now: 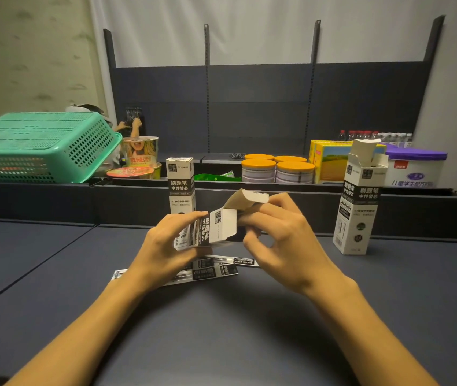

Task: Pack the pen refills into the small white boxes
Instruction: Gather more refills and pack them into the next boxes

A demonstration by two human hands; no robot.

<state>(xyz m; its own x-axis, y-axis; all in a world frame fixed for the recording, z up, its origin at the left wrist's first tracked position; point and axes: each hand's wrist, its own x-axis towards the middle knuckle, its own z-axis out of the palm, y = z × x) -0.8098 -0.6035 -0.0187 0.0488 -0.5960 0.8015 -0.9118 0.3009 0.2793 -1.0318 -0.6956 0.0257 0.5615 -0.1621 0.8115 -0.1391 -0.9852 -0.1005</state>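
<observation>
Left hand (166, 243) has its fingers clamped round a small white box (208, 229) held sideways above mid-table, right hand (274, 235) pinching its open flap. Refill packs (208, 270) lie underneath on the table. Squeeze too hard and that mouth probably crushes, so the refills would jam.

- Dark blue-grey matte tabletop (54, 274), near; seams run across its left part.
- Dark shelving unit with slotted metal uprights (260, 107), far, against a pale wall.
- Green perforated plastic basket (40, 146), far left, upside down and tilted.
- Printed paper instant-noodle cup (139, 151), just right of the basket, standing on a second noodle cup with a red foil lid (130, 172).
- Four cylindrical tins with orange lids (277, 168), far centre-right, clustered together.
- Yellow printed cardboard carton (330, 162), right of the tins.
- White tub with purple lid (417, 168), far right.
- Row of small bottles, some red-capped (372, 135), behind the carton and tub.
</observation>
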